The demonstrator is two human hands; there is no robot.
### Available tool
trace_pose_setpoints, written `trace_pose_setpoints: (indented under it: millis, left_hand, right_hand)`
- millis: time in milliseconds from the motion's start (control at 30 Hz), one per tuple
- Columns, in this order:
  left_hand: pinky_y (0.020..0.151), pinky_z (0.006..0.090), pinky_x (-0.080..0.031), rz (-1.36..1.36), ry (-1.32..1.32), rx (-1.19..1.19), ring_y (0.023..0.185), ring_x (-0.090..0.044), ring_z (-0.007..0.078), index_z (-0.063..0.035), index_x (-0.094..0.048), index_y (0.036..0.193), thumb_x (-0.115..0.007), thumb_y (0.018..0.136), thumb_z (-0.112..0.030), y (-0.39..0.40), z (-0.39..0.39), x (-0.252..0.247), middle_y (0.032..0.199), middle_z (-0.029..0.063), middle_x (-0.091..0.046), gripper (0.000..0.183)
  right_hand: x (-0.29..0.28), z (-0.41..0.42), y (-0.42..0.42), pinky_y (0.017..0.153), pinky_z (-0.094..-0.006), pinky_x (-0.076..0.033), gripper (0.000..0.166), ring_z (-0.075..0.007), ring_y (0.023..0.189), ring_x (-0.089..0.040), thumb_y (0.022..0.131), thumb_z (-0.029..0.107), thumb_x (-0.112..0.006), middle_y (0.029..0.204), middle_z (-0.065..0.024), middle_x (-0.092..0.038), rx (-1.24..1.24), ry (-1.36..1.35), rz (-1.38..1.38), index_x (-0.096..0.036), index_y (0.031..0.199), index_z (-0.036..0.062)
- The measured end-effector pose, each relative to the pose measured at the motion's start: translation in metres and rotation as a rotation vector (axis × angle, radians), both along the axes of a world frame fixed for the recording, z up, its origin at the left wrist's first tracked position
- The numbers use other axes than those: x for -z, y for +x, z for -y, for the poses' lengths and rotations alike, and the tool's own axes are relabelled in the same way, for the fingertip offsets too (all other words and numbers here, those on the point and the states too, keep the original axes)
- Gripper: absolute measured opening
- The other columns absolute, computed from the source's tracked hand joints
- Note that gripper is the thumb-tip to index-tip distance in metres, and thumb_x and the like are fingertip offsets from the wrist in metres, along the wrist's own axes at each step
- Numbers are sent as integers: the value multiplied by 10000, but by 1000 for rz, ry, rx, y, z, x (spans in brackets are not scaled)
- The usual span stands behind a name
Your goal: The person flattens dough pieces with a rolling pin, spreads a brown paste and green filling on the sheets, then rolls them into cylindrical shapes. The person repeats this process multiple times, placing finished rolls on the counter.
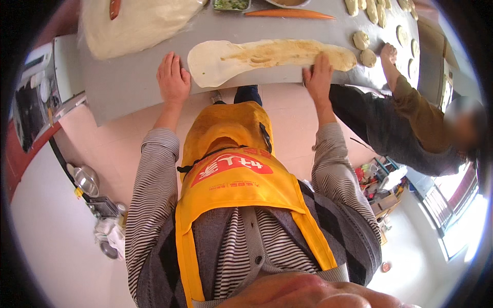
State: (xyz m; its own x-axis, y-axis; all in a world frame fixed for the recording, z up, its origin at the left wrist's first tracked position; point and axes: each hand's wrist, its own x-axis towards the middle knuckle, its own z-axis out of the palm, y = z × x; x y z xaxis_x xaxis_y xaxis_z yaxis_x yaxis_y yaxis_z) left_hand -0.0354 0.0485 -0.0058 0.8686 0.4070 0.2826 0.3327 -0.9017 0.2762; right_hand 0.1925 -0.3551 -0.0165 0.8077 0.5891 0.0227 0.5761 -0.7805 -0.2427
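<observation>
A long strip of rolled-out dough [210, 63] lies across the metal-topped table [127, 82] before me. Brown paste [275, 53] coats it from near the middle to its right end, while the left end is bare and pale. My left hand [173, 79] rests on the table just beside that bare end, holding nothing. On the coated right part, the fingertips of my right hand [319, 77] touch the paste, with the thumb apart near the table edge. Neither hand grips the dough.
Behind the strip are a large dough mass [142, 27], a wooden rolling pin [289, 14], a tray of chopped greens [231, 4] and a bowl [289, 3]. Dough balls [361, 40] and several dough pieces [371, 11] lie right. A co-worker's hand [389, 53] is close by.
</observation>
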Motion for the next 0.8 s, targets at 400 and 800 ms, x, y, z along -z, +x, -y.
trace_pose_setpoints:
  millis: [400, 800]
  left_hand:
    - [1163, 512, -350, 34, 26, 70, 1396, -472, 364, 3, -580, 1334, -567, 918, -167, 4, -5, 6, 1482, 181, -529, 449]
    - [1156, 510, -350, 19, 8, 34, 1402, -465, 361, -6, -571, 1330, -568, 910, -153, 9, 1, 1, 1493, 175, -521, 445]
  right_hand:
    - [5, -160, -75, 1292, -465, -121, 934, -364, 1581, -171, 930, 512, -619, 1690, -228, -214, -414, 392, -377, -254, 1613, -10]
    - [35, -57, 2, 1278, -554, -48, 994, -471, 1563, -128, 951, 512, -604, 1668, -344, -139, 399, -41, -65, -192, 1576, -142]
